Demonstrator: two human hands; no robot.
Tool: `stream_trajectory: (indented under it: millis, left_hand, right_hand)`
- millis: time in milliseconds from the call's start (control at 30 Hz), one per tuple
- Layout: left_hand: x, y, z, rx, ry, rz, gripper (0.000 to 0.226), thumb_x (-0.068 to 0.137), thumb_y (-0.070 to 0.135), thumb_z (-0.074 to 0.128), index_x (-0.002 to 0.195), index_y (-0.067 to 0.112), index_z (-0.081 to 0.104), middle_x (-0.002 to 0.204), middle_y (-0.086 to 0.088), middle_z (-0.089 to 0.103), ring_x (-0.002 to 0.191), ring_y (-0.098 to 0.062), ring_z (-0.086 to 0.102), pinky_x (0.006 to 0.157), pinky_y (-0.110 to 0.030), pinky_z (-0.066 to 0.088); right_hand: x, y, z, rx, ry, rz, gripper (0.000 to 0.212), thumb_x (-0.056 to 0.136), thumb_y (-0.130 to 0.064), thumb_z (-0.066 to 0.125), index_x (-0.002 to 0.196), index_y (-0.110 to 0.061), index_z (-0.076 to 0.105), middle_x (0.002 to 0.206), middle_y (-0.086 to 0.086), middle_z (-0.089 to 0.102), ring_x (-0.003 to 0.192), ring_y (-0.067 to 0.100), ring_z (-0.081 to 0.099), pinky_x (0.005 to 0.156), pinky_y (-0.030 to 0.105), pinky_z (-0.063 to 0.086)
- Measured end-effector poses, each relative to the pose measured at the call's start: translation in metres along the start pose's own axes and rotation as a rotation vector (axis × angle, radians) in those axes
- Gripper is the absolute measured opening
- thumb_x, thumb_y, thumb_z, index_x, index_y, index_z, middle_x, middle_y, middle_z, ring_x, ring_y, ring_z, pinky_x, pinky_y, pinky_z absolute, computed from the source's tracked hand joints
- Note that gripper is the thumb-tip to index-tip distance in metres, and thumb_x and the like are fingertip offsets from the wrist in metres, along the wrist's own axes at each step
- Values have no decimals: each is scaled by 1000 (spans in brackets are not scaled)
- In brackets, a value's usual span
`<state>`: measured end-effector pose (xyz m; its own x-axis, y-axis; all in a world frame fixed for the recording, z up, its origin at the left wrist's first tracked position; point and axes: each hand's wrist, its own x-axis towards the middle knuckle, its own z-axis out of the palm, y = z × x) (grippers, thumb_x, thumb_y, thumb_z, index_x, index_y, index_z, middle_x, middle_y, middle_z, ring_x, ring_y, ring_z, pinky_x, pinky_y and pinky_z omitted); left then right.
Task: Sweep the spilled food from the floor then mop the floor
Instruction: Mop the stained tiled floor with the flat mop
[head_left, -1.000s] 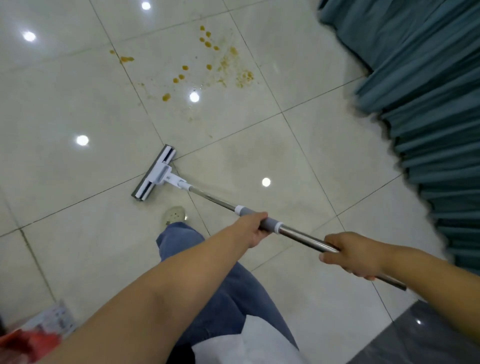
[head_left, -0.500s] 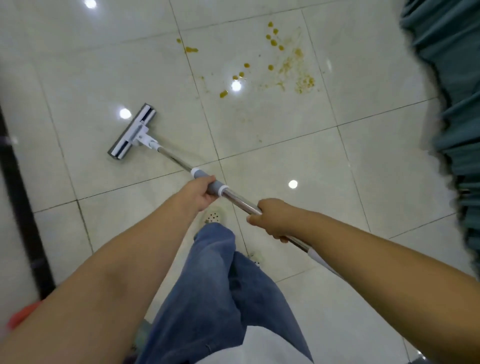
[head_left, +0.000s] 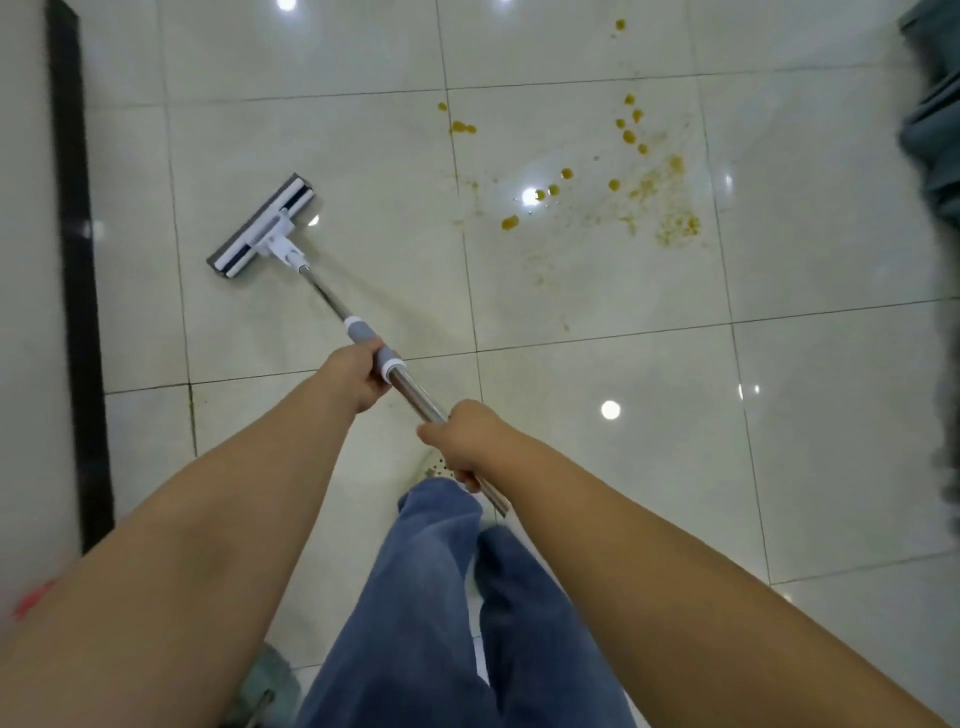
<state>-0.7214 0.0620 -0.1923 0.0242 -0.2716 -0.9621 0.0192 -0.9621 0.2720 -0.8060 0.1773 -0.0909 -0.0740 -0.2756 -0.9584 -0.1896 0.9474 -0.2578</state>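
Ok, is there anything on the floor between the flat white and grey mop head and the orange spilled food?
Nothing visible. Only bare cream tile floor lies between the flat white and grey mop head and the orange spilled food to its right. The left hand and right hand grip the steel mop handle.

No readable text, labels, brands or numbers anywhere in view.
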Motion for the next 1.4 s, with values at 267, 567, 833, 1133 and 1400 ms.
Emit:
stream_trajectory:
  millis: [267, 567, 833, 1133, 1400]
  left_hand:
    - [-42, -116, 103, 70, -85, -173, 12, 101, 14, 40, 106, 4, 37, 83, -13, 46, 64, -20, 50, 53, -31, 54]
    - [-130, -289, 246, 130, -181, -373, 17, 99, 5, 38, 83, 3, 37, 75, -13, 44, 58, -18, 42, 60, -31, 45]
    - [-119, -256, 323, 168, -294, -338, 9, 98, 2, 42, 105, 4, 36, 77, -12, 46, 60, -19, 44, 58, -32, 45]
    - [-26, -68, 372, -66, -206, -246, 25, 97, 25, 50, 84, 5, 43, 69, -12, 49, 57, -18, 49, 39, -26, 53]
    - [49, 139, 416, -46, -116, -110, 32, 98, 32, 47, 79, 7, 40, 73, -7, 50, 56, -13, 46, 38, -17, 46]
  right_hand:
    - [-36, 149, -78, -50, 75, 43, 23, 93, -36, 54, 100, -15, 47, 83, 7, 52, 69, 17, 53, 63, 26, 47]
    - [-139, 341, -183, 53, 84, 190, 21, 94, -31, 51, 92, -11, 48, 67, 6, 48, 46, 14, 40, 39, 24, 37]
    - [-131, 315, -251, 135, 123, 205, 19, 97, -33, 49, 94, -15, 48, 71, 6, 47, 50, 14, 41, 43, 23, 40]
    - [-32, 125, -320, 212, 102, 159, 27, 96, -36, 48, 107, -11, 50, 75, 6, 50, 52, 12, 43, 49, 23, 43]
    - [67, -66, -383, 308, 78, 44, 34, 96, -30, 49, 113, 0, 51, 69, 8, 48, 48, 14, 42, 46, 27, 39]
